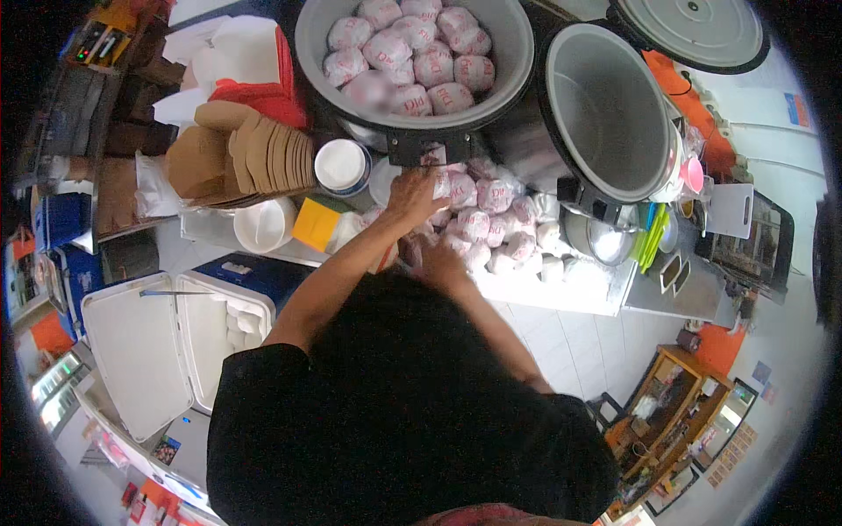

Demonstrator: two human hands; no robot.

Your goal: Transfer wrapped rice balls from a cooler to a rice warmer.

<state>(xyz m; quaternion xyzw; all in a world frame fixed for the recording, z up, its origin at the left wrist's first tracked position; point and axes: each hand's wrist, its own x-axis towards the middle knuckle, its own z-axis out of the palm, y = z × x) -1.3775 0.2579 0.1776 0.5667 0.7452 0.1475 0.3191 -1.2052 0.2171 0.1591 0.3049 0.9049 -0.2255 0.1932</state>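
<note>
My left hand (414,195) reaches to the counter just below the rim of a large round metal pot (306,72), its fingers at the edge of a pile of paper-wrapped round bundles (473,223). Lower and to the right, my right hand (447,263) is blurred and low among the nearest bundles; what its fingers do is hidden. Similar bundles with red print (388,49) fill much of the pot. Whether either hand grips a bundle is unclear.
Stacked brown cardboard food trays (276,154), a white tub (340,164) and a white bowl (263,225) stand left. An uncovered second pot (608,112) stands right. Behind at left is an open cooler box (135,355); a wooden shelf (664,394) stands at lower right.
</note>
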